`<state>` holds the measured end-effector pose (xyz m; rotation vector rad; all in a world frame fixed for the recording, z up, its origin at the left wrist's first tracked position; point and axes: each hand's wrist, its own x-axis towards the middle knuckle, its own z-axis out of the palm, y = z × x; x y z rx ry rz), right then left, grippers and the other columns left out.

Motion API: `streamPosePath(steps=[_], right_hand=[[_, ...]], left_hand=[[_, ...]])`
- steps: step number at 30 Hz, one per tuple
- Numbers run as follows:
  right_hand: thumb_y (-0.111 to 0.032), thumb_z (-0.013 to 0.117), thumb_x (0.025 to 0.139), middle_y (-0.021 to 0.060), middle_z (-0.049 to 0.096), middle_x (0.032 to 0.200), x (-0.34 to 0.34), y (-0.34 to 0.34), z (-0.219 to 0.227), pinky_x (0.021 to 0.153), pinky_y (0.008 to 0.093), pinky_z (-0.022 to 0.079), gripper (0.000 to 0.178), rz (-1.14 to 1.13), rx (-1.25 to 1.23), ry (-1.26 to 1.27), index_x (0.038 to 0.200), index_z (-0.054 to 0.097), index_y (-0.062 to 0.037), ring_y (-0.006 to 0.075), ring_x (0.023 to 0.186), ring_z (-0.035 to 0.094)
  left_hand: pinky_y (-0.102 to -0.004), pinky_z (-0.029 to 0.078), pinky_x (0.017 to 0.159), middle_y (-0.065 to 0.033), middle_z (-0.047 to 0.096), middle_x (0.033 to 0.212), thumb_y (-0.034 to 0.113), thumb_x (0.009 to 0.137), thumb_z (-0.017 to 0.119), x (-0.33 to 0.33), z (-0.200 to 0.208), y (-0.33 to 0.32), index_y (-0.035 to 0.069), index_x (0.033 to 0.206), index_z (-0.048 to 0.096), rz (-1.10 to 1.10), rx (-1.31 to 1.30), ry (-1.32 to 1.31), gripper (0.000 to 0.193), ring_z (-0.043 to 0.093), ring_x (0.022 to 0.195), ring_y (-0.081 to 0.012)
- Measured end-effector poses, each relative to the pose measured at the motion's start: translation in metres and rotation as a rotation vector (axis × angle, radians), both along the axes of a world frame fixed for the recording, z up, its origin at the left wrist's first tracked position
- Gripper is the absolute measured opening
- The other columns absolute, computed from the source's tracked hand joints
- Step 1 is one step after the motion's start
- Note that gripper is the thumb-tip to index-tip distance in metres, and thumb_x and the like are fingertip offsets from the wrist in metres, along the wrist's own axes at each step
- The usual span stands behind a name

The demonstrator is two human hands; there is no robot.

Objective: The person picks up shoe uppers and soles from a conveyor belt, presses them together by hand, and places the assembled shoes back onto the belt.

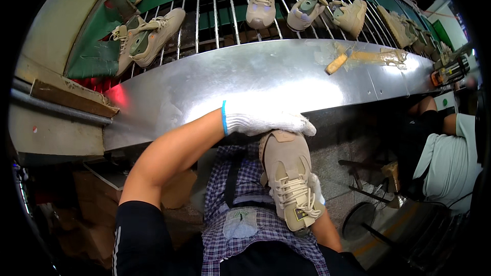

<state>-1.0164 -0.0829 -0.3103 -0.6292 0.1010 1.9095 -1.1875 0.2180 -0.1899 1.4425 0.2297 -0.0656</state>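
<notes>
A beige lace-up sneaker (286,158) is held before my body, its toe toward the metal ledge and its collar toward me. My left hand (271,122), in a white knitted glove with a blue cuff edge, lies across the toe end, its fingers together and closed over it. Gloved too, my right hand (317,189) grips the sneaker from its right side near the laces; most of its fingers are hidden behind the shoe.
A shiny metal ledge (245,79) crosses ahead, with a wooden-handled tool (337,63) lying on it. Beyond, metal rollers (216,18) carry several beige sneakers (261,2). At right sits another person in a pale shirt (450,161). A brown-edged metal bar (71,97) stands left.
</notes>
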Motion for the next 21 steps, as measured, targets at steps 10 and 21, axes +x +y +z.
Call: streamPosePath(steps=[10,21], right_hand=[[-0.065,0.06,0.102,0.0326,0.054,0.156,-0.011,-0.018,0.0,0.107,0.0618,0.061,0.093,-0.007,-0.032,0.184,0.167,0.038,-0.0028,0.0494,0.132,0.065],[-0.073,0.044,0.104,0.0277,0.057,0.154,-0.025,0.043,0.074,0.111,0.0575,0.056,0.092,0.089,0.112,0.217,0.162,0.046,-0.0014,0.0481,0.136,0.061]], left_hand=[[-0.0422,0.043,0.124,-0.0212,0.066,0.149,0.047,0.113,0.055,-0.02,0.002,-0.044,-0.001,0.154,0.059,0.218,0.002,-0.136,0.064,0.06,0.142,-0.0301],[-0.0433,0.048,0.121,-0.022,0.059,0.156,0.036,0.082,0.097,-0.049,0.046,-0.068,0.001,0.165,0.043,0.646,0.409,-0.243,0.105,0.059,0.143,-0.0309]])
